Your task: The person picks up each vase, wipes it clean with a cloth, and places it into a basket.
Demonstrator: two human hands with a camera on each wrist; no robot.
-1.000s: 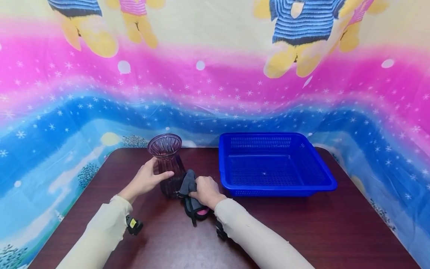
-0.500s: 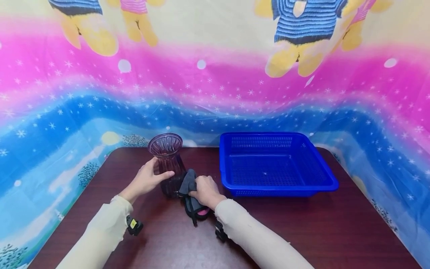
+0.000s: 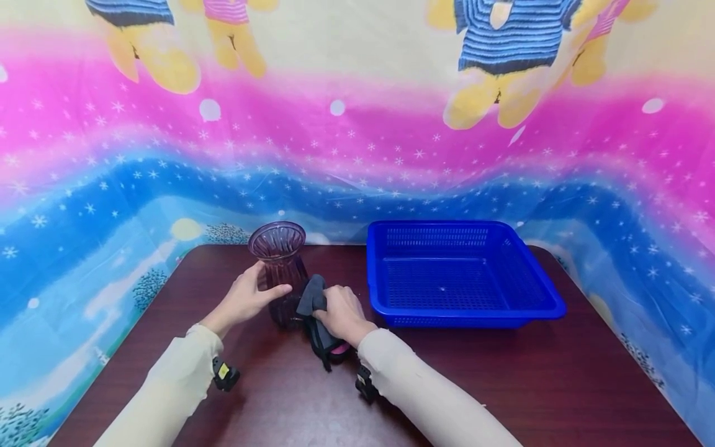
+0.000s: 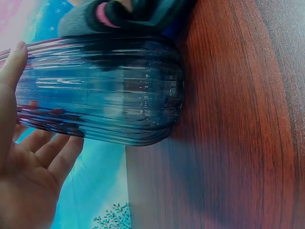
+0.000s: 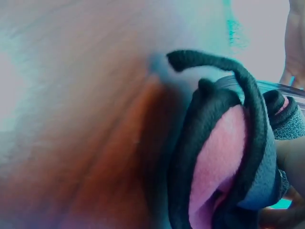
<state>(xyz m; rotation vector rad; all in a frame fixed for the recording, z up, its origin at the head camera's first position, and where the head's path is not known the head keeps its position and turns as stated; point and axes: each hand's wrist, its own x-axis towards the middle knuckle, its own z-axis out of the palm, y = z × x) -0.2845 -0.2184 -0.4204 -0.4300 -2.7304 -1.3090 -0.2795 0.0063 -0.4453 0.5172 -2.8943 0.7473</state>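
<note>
A purple-tinted ribbed glass vase [image 3: 283, 273] with a flared mouth stands on the dark table. My left hand [image 3: 242, 298] holds it around its middle, thumb on the near side and fingers behind. In the left wrist view the vase [image 4: 100, 90] shows its thick lower part close to the wood. My right hand [image 3: 343, 313] grips a bunched grey cleaning cloth [image 3: 313, 297] with black edging, against the vase's right side. The cloth's pink underside [image 5: 219, 152] and a loose black edge strip show in the right wrist view.
A blue plastic basket [image 3: 463, 313] with perforated walls sits to the right of the hands, toward the back. The brown wooden table [image 3: 290, 403] ends at a patterned cloth backdrop [image 3: 335, 155] behind and at both sides.
My right hand has moved slightly up along the vase's side with the cloth. The left hand keeps its grip, and the vase stays in place.
</note>
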